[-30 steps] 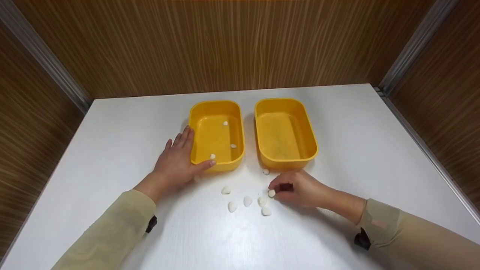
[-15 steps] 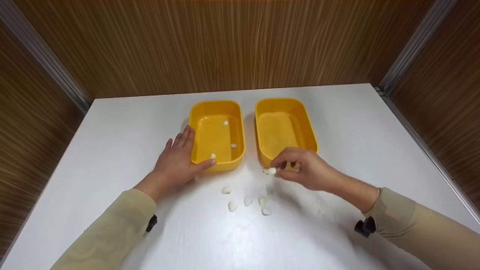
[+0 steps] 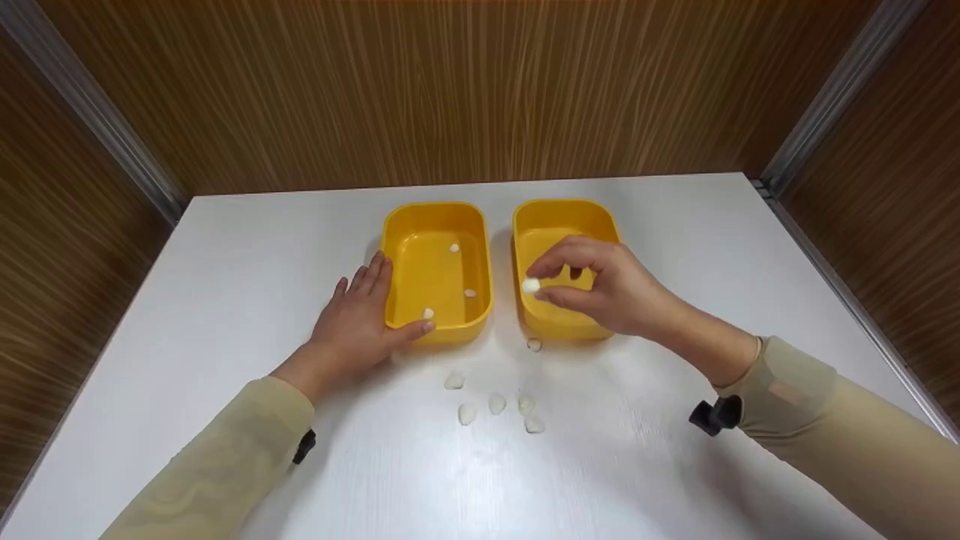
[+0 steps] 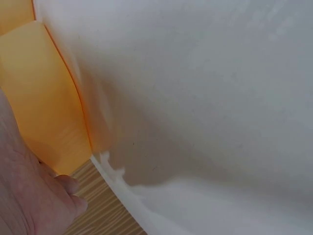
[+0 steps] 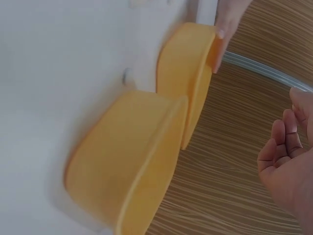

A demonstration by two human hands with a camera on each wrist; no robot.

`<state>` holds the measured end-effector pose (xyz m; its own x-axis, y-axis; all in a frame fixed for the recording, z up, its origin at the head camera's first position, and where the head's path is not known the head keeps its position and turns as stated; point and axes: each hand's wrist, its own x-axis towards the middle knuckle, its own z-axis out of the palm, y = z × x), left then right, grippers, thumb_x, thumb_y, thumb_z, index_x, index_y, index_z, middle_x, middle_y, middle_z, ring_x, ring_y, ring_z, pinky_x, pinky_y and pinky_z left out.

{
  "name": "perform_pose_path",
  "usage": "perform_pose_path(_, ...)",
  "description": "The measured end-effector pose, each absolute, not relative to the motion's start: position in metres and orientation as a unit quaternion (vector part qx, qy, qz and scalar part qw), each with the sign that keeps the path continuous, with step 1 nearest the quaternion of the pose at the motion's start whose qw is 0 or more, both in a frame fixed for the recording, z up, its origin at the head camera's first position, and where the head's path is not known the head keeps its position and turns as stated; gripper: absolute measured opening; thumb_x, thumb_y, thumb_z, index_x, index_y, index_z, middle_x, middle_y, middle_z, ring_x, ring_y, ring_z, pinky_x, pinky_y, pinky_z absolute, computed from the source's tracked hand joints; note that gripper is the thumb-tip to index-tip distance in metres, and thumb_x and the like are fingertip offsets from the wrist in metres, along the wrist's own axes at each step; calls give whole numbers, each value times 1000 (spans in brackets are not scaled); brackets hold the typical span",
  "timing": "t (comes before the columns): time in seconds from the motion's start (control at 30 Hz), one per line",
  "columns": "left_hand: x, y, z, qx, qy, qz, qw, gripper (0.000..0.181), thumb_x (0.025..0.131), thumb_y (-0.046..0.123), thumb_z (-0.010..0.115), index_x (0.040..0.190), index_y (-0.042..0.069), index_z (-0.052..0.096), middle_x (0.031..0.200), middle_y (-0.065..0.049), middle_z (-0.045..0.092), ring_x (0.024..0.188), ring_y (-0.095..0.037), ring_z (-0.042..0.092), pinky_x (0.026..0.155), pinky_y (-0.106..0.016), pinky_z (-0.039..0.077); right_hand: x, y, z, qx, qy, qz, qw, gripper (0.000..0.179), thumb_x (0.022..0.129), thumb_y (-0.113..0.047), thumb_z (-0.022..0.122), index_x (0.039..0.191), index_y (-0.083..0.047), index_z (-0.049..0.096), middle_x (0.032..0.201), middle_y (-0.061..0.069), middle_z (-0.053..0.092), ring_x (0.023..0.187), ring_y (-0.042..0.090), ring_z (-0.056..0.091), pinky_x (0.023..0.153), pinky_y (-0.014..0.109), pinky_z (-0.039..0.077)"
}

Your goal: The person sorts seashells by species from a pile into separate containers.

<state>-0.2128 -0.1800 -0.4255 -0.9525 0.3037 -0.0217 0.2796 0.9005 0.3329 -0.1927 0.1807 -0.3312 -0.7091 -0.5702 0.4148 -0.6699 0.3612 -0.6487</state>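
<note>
My right hand (image 3: 619,289) pinches a small white shell (image 3: 531,286) between thumb and fingertips. It is raised over the right yellow tub (image 3: 559,328), at its left side. In the right wrist view the right hand (image 5: 291,161) shows curled fingers, but the shell is hidden. My left hand (image 3: 352,322) rests with straight fingers along the left wall of the left yellow tub (image 3: 450,336), thumb at its front rim. Inside that tub lie a few white shells (image 3: 469,293), spread apart. In the left wrist view the left hand (image 4: 34,191) touches the tub's wall (image 4: 49,98).
Several more pale shells (image 3: 497,403) lie loose on the white table (image 3: 360,465) in front of the tubs. A single shell (image 3: 534,344) sits just before the right tub. Wood-grain panels (image 3: 480,90) enclose the back and sides.
My right hand has lifted a shell from the loose group and carried it forward over the right tub. The left hand has stayed at the left tub.
</note>
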Motion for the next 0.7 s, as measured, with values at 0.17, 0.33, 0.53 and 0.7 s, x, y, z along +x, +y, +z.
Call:
perform_pose_path(0.17, -214, -180, -425, 145, 975, 163, 43, 125, 91, 88, 46, 169, 2, 1, 178, -15, -1, 162, -40, 9, 130, -58, 1, -202, 165, -320, 373, -818, 433, 60, 20, 92, -7, 84, 112, -10, 81, 107, -5, 75, 100, 20, 64, 84, 32, 51)
perform_pose_path(0.33, -214, -180, -426, 143, 975, 166, 47, 124, 91, 88, 47, 170, 4, 1, 178, -14, -2, 162, -40, 9, 130, -58, 0, -215, 145, -315, 361, -821, 439, 51, 19, 96, -13, 81, 115, -12, 81, 111, -5, 75, 101, 19, 64, 88, 40, 51)
perform_pose_path(0.53, -213, -179, -425, 141, 974, 170, 48, 124, 91, 88, 47, 170, 4, 0, 178, -13, -2, 162, -40, 9, 130, -57, -1, -234, 120, -319, 346, -821, 453, 42, 18, 99, -17, 79, 116, -13, 82, 111, -2, 74, 104, 21, 61, 92, 43, 52)
perform_pose_path(0.7, -212, -179, -423, 142, 975, 166, 47, 124, 91, 89, 45, 170, 4, 0, 178, -14, -2, 162, -40, 9, 130, -57, -1, -252, 102, -331, 305, -828, 469, 26, 19, 99, -19, 78, 117, -15, 82, 111, -1, 72, 106, 20, 60, 92, 37, 49)
